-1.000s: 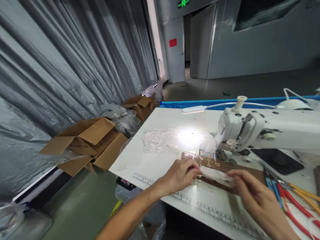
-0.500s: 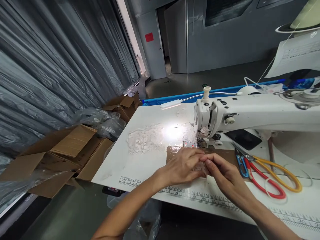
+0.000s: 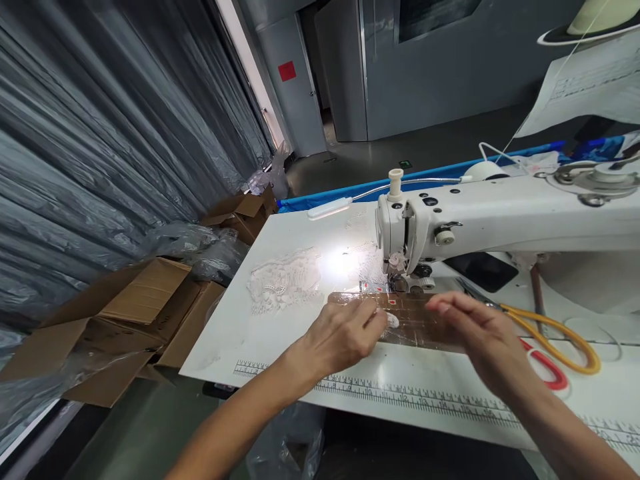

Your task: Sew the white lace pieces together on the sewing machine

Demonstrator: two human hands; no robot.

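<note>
The left hand (image 3: pixel 340 337) pinches a small white lace piece (image 3: pixel 391 321) on the brown taped patch (image 3: pixel 415 320) just near of the sewing machine (image 3: pixel 450 227), while the right hand (image 3: pixel 475 330) hovers loosely spread, best brought down gently to flatten it.

Left hand (image 3: pixel 340 337) pinches a small white lace piece (image 3: pixel 391 321) at its fingertips, on the brown taped patch (image 3: pixel 415 320) just in front of the sewing machine (image 3: pixel 500 220). Right hand (image 3: pixel 483 333) hovers over the same patch, fingers loosely spread, holding nothing visible. More white lace (image 3: pixel 285 283) lies left of the machine, under the lamp (image 3: pixel 330 209) glare. Scissors with yellow and red handles (image 3: pixel 555 333) lie in front of the machine, right of the patch. Cardboard boxes (image 3: pixel 130 313) sit on the floor, well left of the machine.
</note>
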